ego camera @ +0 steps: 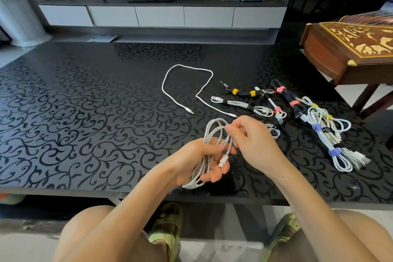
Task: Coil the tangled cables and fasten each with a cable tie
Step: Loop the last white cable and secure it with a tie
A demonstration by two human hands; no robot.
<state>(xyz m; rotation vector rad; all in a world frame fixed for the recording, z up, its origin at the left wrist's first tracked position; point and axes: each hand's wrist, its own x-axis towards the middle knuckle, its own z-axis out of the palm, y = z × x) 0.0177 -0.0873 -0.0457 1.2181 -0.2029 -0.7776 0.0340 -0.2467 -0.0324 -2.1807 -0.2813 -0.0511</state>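
My left hand (204, 161) holds a coiled white cable (212, 134) in its palm, fingers curled around the loops; a white plug lies across the fingers. My right hand (251, 136) pinches the top strands of the same coil just above the left hand. A loose uncoiled white cable (170, 74) lies on the table beyond the hands. Several coiled cables lie to the right, bound with ties: yellow (235, 91), pink (280, 89) and purple (333, 152). A loose pale tie (275, 132) sits behind my right hand.
The black patterned table (85, 112) stretches wide to the left. A carved wooden instrument (350, 49) stands at the far right beside the table. A TV unit (159, 15) lies beyond the far edge. My knees and green slippers show below the near edge.
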